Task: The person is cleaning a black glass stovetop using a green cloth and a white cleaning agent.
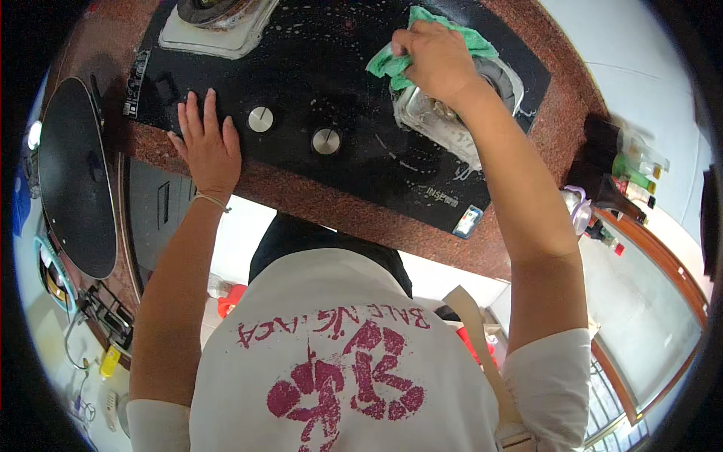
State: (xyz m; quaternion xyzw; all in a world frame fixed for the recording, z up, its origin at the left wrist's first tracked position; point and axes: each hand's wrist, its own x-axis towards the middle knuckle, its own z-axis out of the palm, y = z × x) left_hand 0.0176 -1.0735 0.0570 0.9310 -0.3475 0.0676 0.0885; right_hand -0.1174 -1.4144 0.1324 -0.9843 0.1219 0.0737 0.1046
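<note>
A black glass gas cooktop (316,68) with wet, soapy streaks lies before me. My right hand (440,59) grips a green cleaning cloth (471,40) beside the right burner (497,79) and its metal drip tray (438,124). Part of that burner is hidden behind my hand and forearm. My left hand (209,141) rests palm down, fingers spread, on the cooktop's front left edge and the stone rim. To its right sit two silver control knobs, the left knob (261,119) and the right knob (326,141). The left burner (212,11) is partly cut off at the top.
A reddish granite countertop (316,192) surrounds the cooktop. On the left stands a dark round pan or lid (79,178), near a light-blue basket (53,271) and a black wire rack (110,313). Several bottles (635,172) stand at the right, near a wood-framed panel (649,305).
</note>
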